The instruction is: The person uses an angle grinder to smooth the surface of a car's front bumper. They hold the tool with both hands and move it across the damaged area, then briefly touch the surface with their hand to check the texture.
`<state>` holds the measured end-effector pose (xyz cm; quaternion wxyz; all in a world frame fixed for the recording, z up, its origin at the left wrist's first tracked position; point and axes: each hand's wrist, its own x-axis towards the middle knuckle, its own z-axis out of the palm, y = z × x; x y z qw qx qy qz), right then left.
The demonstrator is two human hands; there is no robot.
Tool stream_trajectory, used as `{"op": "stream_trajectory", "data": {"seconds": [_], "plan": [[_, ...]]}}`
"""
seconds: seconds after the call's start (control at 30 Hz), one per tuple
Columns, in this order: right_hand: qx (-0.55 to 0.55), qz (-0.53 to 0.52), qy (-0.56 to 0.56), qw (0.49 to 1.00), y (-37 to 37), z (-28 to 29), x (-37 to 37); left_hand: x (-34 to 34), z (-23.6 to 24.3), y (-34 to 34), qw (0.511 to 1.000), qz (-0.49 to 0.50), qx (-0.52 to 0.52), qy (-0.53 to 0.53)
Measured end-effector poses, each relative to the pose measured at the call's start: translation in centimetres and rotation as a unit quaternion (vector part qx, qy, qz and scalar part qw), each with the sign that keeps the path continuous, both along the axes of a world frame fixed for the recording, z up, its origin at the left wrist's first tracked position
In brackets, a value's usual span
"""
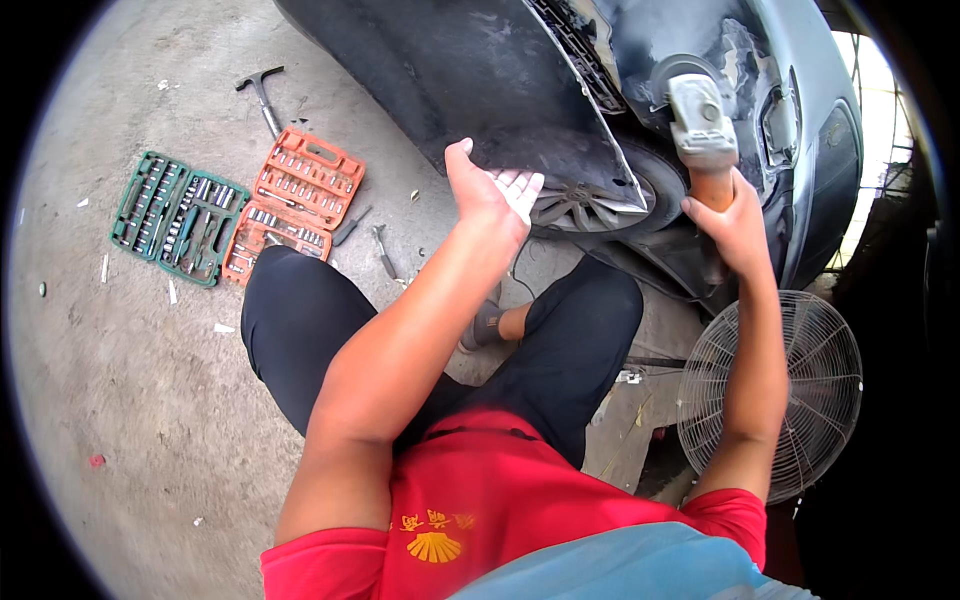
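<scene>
Clasping a grinder [704,122], the right grip [738,228] partly hides it.

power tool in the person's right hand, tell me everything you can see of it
The power tool has a pale grey, dusty-looking head, metal by its look, an orange body and a darker rear end. A round dark disc shows behind the head. The right hand grips the body, head pointing away from the person, in front of the grey car body. Whether the disc touches the car or spins cannot be told.
</scene>
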<state>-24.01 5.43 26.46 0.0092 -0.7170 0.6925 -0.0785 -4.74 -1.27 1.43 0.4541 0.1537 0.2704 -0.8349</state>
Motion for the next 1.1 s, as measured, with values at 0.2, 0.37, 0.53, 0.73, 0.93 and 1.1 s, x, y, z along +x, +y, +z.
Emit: {"op": "stream_trajectory", "data": {"seconds": [0.2,0.37,0.53,0.73,0.93,1.1], "plan": [[-0.112,0.006,-0.300,0.947,2.8,-9.8,-2.6,-0.1,-0.6,0.7,0.998,0.026,-0.046,-0.027],[-0.207,0.036,-0.422,0.882,2.6,-17.8,-3.6,-1.0,-1.0,0.7,0.998,0.048,-0.040,-0.011],[-0.219,0.066,-0.436,0.870,2.7,-19.2,-5.5,-2.4,-0.9,0.1,0.996,0.082,-0.043,-0.012],[-0.239,0.099,-0.520,0.814,3.7,-19.2,-6.3,-6.1,-1.5,-3.3,0.992,0.122,-0.023,-0.001],[-0.236,0.111,-0.573,0.777,4.6,-19.8,-5.6,-7.4,-4.3,-3.8,0.980,0.098,-0.116,-0.126],[-0.247,0.106,-0.633,0.726,4.8,-20.2,-6.2,-8.5,-5.1,5.8,0.791,-0.044,-0.438,-0.426]]}}
